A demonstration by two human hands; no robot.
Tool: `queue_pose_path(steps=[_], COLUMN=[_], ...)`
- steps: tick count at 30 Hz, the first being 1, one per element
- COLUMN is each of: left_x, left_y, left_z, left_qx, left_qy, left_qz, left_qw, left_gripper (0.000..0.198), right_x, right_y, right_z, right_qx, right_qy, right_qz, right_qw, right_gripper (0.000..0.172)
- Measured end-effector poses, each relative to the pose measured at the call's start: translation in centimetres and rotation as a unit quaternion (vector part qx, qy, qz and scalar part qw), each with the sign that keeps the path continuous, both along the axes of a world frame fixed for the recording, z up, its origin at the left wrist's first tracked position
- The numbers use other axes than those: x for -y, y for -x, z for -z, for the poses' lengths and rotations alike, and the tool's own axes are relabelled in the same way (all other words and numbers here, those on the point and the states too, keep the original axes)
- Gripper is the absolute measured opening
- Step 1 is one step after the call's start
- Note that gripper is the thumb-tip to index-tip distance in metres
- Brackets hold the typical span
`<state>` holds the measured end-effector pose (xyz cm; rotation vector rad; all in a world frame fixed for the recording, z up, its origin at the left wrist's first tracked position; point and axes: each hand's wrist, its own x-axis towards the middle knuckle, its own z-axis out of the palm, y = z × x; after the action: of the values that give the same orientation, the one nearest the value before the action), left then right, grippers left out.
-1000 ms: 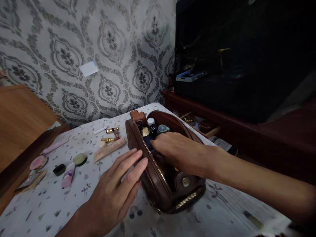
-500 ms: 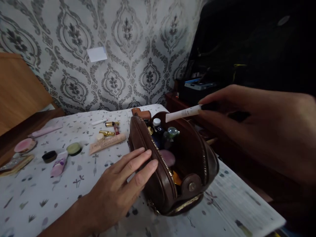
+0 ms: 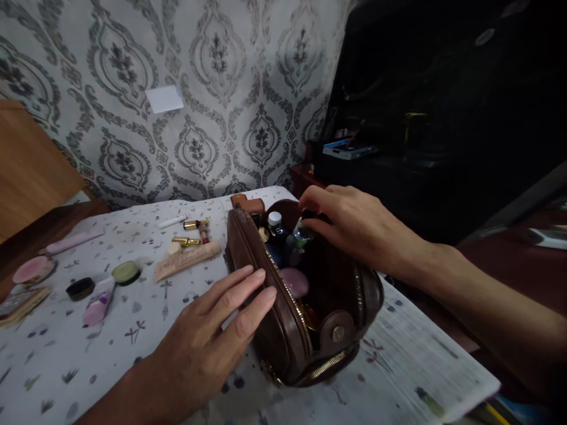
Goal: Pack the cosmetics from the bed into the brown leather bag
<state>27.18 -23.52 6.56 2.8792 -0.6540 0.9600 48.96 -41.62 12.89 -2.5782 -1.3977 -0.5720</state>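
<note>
A green jar [image 3: 126, 273] lies on the counter [image 3: 66, 354] at nine o'clock of the brown bag [image 3: 283, 336], which stands open mid-counter. The left hand [image 3: 217, 330] enters from seven o'clock, palm down and fingers straight. Its grip is wide and flat against the brown bag's near side. The right hand [image 3: 354, 230] reaches from four o'clock, wrist arched and fingers curled over the twelve o'clock end. I cannot tell whether its grip holds anything.

Left hand [image 3: 208, 348] flat, splayed; right hand [image 3: 354, 227] curled.
</note>
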Motion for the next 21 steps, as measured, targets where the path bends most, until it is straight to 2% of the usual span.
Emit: queue_pose_path(steps=[3, 7, 10, 16, 18, 21], left_x=[0.1, 0.1, 0.1, 0.0, -0.1, -0.1], left_y=[0.0, 0.0, 0.0, 0.2, 0.3, 0.4], left_z=[0.1, 0.1, 0.3, 0.6, 0.5, 0.1], left_qx=[0.004, 0.002, 0.007, -0.005, -0.012, -0.021], left_qy=[0.004, -0.003, 0.001, 0.005, 0.000, -0.008], left_qz=[0.000, 0.001, 0.000, 0.004, -0.003, -0.008], left_qw=[1.000, 1.000, 1.000, 1.000, 1.000, 1.000], left_gripper=[0.043, 0.044, 0.043, 0.050, 0.052, 0.053], right_x=[-0.2, -0.3, -0.8, -2.0, -1.9, -1.3], right_y=[-0.2, -0.4, -0.4, -0.5, -0.7, -0.4], right_z=[0.3, 0.3, 0.0, -0.8, -0.8, -0.7], right_qx=[0.010, 0.012, 0.003, -0.036, -0.051, -0.069], right_qy=[0.001, 0.006, 0.026, 0.076, 0.047, -0.038], right_qz=[-0.007, -0.031, -0.057, -0.067, -0.085, -0.105], right_qw=[1.000, 0.999, 0.998, 0.994, 0.994, 0.991], right_gripper=[0.015, 0.020, 0.024, 0.029, 0.031, 0.029])
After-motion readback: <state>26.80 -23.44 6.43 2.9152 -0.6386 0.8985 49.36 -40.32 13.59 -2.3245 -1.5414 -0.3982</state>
